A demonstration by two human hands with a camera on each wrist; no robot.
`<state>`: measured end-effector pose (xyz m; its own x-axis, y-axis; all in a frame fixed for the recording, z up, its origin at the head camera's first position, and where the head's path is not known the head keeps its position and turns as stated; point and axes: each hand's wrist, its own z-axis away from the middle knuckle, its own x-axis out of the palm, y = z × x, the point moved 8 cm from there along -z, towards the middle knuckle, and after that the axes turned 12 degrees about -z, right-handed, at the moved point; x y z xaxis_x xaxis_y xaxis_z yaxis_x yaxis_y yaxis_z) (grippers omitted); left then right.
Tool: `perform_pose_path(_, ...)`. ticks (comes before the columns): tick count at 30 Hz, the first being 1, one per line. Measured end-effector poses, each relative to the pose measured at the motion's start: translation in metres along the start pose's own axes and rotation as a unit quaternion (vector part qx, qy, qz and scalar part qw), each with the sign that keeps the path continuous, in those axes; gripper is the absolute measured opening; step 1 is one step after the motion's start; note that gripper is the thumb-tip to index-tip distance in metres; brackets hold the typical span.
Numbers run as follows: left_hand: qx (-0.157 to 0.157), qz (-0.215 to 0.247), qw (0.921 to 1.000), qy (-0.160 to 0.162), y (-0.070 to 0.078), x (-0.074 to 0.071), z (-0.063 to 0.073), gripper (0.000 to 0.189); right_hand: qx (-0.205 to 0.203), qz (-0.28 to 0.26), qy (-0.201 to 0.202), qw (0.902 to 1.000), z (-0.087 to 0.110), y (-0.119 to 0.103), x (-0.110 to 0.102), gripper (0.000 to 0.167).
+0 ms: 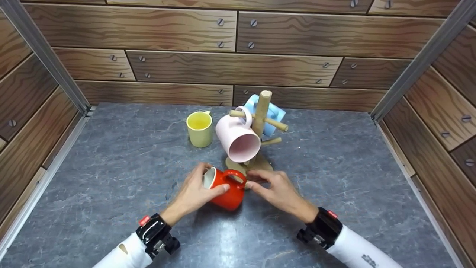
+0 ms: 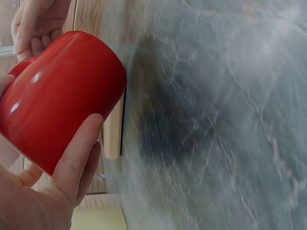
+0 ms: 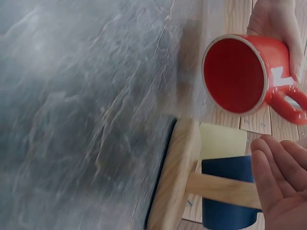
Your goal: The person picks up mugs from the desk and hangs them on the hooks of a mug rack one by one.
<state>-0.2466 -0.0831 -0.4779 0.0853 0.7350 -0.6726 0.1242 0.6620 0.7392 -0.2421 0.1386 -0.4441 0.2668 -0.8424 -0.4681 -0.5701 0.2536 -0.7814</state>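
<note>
My left hand (image 1: 197, 191) grips a red mug (image 1: 228, 197) round its body, thumb along the side near the handle. The mug is tilted on its side, its white inside facing left and its handle up and to the right. In the right wrist view the mug's base (image 3: 235, 76) shows with a pale ring. My right hand (image 1: 277, 188) has loosely bent fingers, with the fingertips right at the handle in the head view. From the right wrist, a gap shows between these fingers (image 3: 276, 172) and the handle (image 3: 290, 105).
Just beyond the hands stands a wooden mug tree (image 1: 263, 108) on a wooden base (image 1: 266, 163). A pink mug (image 1: 232, 136) hangs on its left peg, a blue mug (image 1: 273, 115) behind the post. A yellow mug (image 1: 200, 136) stands upright to the left. Wood-patterned walls (image 1: 178, 67) enclose the grey tabletop (image 1: 353, 178).
</note>
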Motion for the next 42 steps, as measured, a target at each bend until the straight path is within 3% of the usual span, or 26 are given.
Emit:
perform_pose_path(11, 0.005, 0.037, 0.9987, -0.035, 0.005, 0.013, 0.001, 0.066, -0.041, -0.031, 0.006, 0.9986, -0.004, -0.011, 0.001, 0.014)
perform_pose_path(19, 0.001, 0.137, 0.9871, -0.083, 0.009, 0.020, -0.001, 0.071, -0.043, -0.033, 0.032, 0.9980, -0.006, -0.010, -0.013, 0.011)
perform_pose_path(24, 0.002, 0.121, 0.9904, -0.066, 0.013, 0.017, -0.006, 0.070, -0.041, -0.040, 0.036, 0.9978, -0.010, -0.012, -0.018, 0.012)
perform_pose_path(32, -0.002, 0.135, 0.9891, -0.059, 0.014, 0.018, -0.015, 0.072, -0.042, -0.044, 0.051, 0.9969, -0.014, -0.008, -0.022, 0.010)
perform_pose_path(42, -0.001, 0.171, 0.9831, -0.065, 0.015, 0.021, -0.021, 0.068, -0.015, -0.011, 0.074, 0.9971, -0.017, -0.004, -0.026, 0.014)
